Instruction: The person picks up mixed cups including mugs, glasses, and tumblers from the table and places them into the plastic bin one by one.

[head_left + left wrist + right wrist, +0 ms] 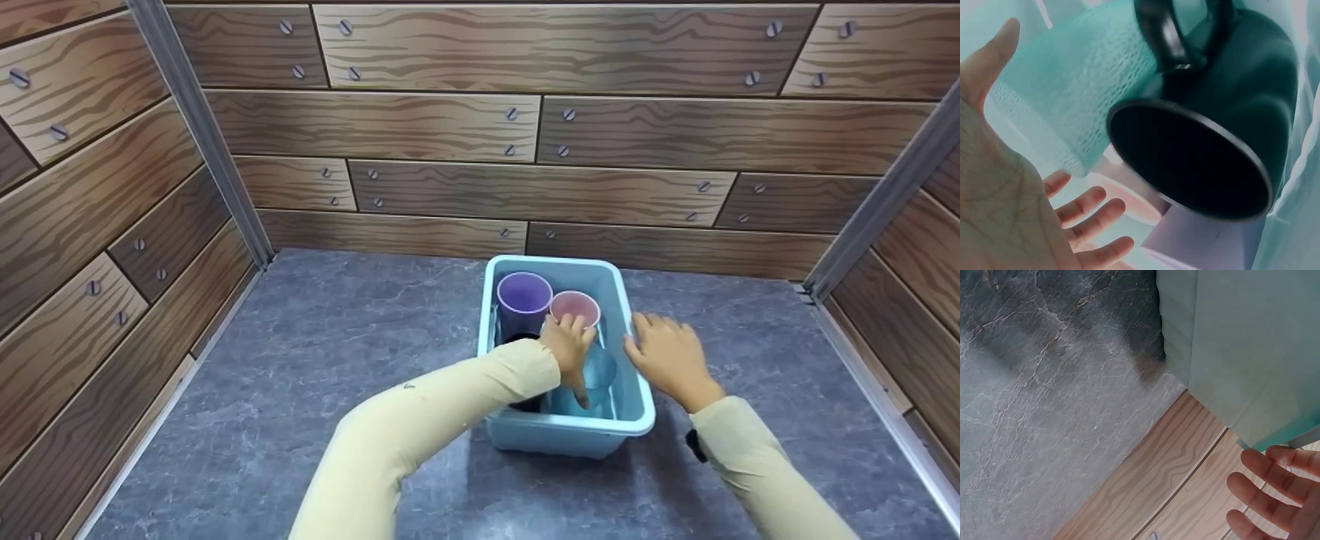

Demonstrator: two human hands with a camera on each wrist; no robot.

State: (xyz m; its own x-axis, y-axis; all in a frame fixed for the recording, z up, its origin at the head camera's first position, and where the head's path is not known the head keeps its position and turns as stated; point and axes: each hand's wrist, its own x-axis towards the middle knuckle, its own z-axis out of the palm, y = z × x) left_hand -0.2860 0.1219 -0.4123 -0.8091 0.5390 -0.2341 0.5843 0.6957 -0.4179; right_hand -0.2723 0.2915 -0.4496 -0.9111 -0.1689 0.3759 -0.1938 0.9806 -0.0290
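Observation:
A light blue plastic bin (570, 435) stands on the grey marbled table, holding several drinking vessels. My left hand (568, 352) reaches into it from above, its fingers extended and nothing held. Below the hand lies a clear blue textured cup (600, 367). A pink cup (575, 306) is by its fingertips, and a purple cup (524, 292) stands behind to the left. The left wrist view shows a black mug (1213, 124) with its handle up, partly hidden by the forearm in the head view. My right hand (670, 356) is at the bin's right rim, fingers loosely extended.
The grey marbled tabletop (337, 360) spreads around the bin. Wood-patterned panels (450, 127) rise behind and at both sides, with metal posts (210, 142) in the corners. The bin stands near the back panel.

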